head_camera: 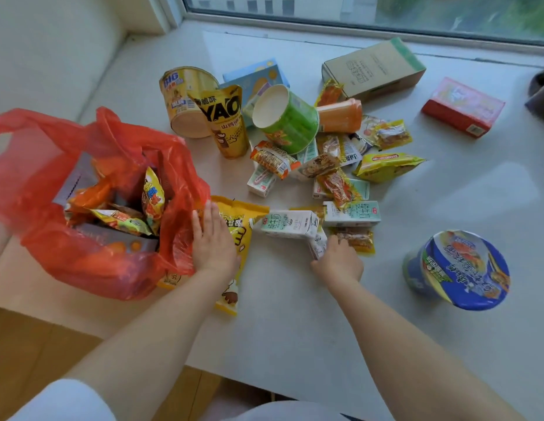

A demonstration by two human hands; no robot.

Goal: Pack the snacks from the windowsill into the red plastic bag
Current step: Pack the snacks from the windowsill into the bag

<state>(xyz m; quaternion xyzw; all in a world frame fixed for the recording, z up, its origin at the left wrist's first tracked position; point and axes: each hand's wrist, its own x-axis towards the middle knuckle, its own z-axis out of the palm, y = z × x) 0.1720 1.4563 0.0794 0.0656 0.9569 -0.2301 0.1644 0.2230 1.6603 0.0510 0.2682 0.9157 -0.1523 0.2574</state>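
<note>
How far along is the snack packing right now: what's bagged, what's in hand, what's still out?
Roughly a third done, at a guess. The red plastic bag already holds several packets and a box. The left hand rests flat on a yellow snack bag beside it; the right hand is closing on a small milk carton. Still out: the green cup, the cardboard box, the red box, the blue noodle bowl and many small packets.
</note>
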